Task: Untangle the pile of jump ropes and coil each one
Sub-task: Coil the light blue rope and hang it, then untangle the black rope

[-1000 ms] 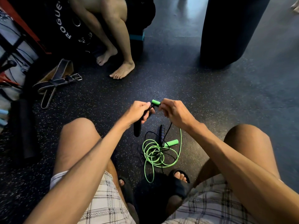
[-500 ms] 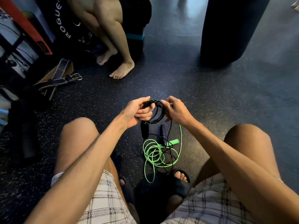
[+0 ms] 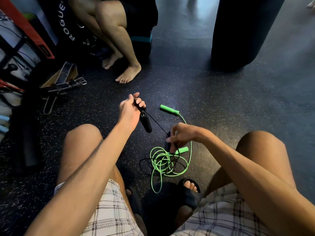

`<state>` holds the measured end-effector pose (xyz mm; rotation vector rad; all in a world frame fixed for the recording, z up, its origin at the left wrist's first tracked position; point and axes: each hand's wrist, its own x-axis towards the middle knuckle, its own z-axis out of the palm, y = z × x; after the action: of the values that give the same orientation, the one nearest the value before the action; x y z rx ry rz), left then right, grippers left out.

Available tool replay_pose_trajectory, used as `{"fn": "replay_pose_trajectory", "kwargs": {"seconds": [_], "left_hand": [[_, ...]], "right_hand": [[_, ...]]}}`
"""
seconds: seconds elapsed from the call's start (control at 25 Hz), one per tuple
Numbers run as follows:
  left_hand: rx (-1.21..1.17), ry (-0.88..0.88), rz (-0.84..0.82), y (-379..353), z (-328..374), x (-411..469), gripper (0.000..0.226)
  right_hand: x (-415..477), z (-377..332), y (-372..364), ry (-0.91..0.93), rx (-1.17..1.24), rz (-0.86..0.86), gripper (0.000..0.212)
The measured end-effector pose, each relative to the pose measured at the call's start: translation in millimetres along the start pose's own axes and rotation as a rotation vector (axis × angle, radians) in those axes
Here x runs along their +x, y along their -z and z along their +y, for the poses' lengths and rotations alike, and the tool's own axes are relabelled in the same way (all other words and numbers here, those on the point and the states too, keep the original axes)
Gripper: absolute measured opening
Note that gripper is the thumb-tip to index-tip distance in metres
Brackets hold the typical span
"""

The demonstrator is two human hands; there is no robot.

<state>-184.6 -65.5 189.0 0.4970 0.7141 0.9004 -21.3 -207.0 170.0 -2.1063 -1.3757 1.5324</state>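
Note:
My left hand grips the coiled part of the black jump rope, and one black handle hangs below the fist. A taut black cord runs from there down to my right hand, which pinches the rope's other black handle just above the floor. The green jump rope lies in loose loops on the floor between my knees, tangled with slack black cord. One green handle lies farther out on the floor; the other lies beside my right fingers.
Another person's bare feet rest on the dark speckled rubber floor ahead. A leather lifting belt lies at the left by a rack. A black punching bag stands at the right. My sandalled foot is just below the ropes.
My hands were together holding a small black coil. They have since parted: the left rose and moved left with the rope, the right dropped to the handle near the floor, stretching the cord.

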Motion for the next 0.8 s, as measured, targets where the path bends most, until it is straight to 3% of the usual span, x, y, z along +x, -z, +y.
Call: {"fn": "replay_pose_trajectory", "kwargs": {"seconds": [0.16,0.28,0.52,0.8], "left_hand": [[0.448,-0.251,0.069,4,-6,1,0.027],[0.751,-0.325,0.048,4,-9,0,0.026],[1.099,-0.165,-0.164,6,-17,-3,0.028],[1.023,0.214,-0.516,-5,-23,-18,0.041]], "right_hand": [[0,-1,-3,0.136,0.110,0.002,0.016],[-4,-7,1,0.283,0.089,0.038,0.014],[-8,-17,11,0.474,-0.023,0.329,0.028],[-10,-18,22,0.500,-0.071,0.626,0.025]]}}
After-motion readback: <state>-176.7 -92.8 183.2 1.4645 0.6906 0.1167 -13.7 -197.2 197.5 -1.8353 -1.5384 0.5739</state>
